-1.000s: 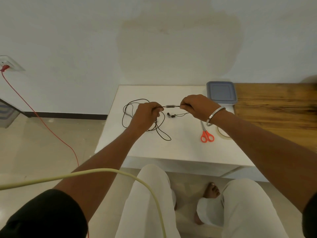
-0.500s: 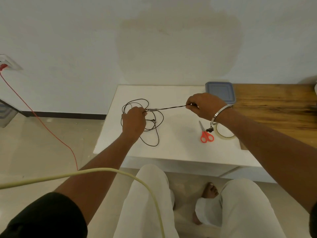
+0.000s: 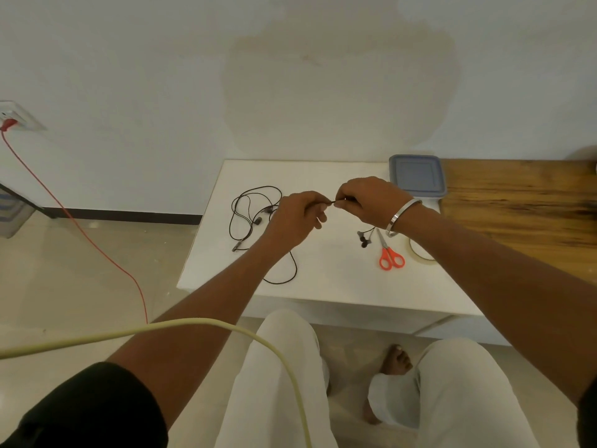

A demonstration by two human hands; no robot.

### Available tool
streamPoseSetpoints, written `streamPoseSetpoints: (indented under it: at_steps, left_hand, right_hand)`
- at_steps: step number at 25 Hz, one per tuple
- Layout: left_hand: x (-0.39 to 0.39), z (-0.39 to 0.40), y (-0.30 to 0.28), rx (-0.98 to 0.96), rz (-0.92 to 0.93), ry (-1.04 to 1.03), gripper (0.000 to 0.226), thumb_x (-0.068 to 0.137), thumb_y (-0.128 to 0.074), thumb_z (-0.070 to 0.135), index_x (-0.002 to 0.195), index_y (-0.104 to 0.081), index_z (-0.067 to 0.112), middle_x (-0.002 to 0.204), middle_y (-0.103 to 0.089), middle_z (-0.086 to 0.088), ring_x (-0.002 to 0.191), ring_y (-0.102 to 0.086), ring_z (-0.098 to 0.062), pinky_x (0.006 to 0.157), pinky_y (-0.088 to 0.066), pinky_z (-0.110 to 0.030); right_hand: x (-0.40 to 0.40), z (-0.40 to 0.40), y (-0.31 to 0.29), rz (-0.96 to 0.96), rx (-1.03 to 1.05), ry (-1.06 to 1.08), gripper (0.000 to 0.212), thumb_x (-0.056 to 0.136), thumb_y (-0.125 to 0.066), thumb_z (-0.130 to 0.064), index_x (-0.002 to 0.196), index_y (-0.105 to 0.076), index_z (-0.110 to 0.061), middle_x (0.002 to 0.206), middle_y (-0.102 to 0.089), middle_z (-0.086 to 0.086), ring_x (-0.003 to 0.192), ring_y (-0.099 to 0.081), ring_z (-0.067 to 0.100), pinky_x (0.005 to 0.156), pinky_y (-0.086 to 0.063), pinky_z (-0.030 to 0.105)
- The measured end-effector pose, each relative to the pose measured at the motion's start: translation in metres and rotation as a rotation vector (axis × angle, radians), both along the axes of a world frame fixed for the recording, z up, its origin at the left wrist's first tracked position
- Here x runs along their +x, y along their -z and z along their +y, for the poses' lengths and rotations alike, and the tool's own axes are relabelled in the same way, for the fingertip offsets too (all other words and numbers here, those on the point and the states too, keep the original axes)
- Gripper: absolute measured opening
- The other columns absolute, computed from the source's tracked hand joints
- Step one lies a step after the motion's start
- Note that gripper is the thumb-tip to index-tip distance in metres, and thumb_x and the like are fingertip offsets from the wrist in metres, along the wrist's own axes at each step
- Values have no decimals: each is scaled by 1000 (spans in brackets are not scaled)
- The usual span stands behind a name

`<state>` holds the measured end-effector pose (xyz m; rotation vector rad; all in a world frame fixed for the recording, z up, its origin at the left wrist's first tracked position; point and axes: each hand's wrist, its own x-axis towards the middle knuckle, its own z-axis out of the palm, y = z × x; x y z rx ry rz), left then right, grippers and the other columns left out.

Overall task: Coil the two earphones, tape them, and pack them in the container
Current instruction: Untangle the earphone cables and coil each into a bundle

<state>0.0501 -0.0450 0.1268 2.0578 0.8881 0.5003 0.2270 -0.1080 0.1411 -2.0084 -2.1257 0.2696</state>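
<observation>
On the white tabletop (image 3: 323,176), the left hand (image 3: 298,218) and right hand (image 3: 366,198) have closed together, each pinching the earphone cable (image 3: 332,201). The span drawn taut half a second ago is now gathered, so coiling of the first earphone appears underway; the second earphone (image 3: 248,215) lies loose near the left edge.

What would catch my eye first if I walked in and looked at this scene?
Two hands, left hand and right hand, meet over the white table, pinching a thin black earphone cable. Bright orange scissors lie to the right, and a lidded container sits at the back.
</observation>
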Motion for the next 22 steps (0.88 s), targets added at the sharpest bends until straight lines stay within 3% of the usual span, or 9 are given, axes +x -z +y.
streamPoseSetpoints:
  at_steps: [11,14,16,18,20,22]
  left_hand:
    - [-28,26,6,11,-69,-218,21,98,-43,5,97,-64,6,74,-61,-3,63,-57,-18,43,-42,-15]
    - [-33,30,11,-4,-42,-282,22,98,-42,5,95,-63,7,77,-61,-6,66,-55,-17,57,-49,-29]
    - [-33,30,12,7,40,-304,21,96,-42,2,98,-62,8,90,-65,-9,73,-57,-16,62,-48,-21]
    - [-29,26,11,66,185,-279,30,91,-46,-4,117,-57,5,119,-60,-11,103,-58,-21,87,-48,-22]
    - [-21,13,8,103,263,-112,54,88,-55,-1,140,-41,6,144,-41,-10,133,-40,-24,111,-34,-34]
    - [-11,-1,6,110,193,79,60,92,-59,7,146,-33,8,149,-39,-7,138,-35,-18,114,-27,-27]
  right_hand:
    - [18,-15,9,-13,-68,90,31,99,-38,-35,107,-61,-17,90,-67,4,77,-57,20,69,-48,34]
    - [21,-17,8,-8,-83,105,30,99,-37,-34,109,-61,-19,93,-68,4,78,-57,19,73,-51,38]
    - [20,-17,9,-20,-78,106,30,99,-38,-34,108,-61,-19,93,-68,3,78,-58,19,73,-51,38]
    - [17,-14,10,-18,-58,105,29,99,-38,-34,107,-62,-18,91,-68,3,76,-58,19,69,-49,35]
    - [11,-11,11,45,-37,84,28,99,-39,-32,104,-63,-18,82,-66,0,67,-54,14,61,-42,26]
    - [0,-7,9,173,-32,52,27,99,-42,-29,101,-65,-15,69,-58,-8,59,-50,6,57,-36,19]
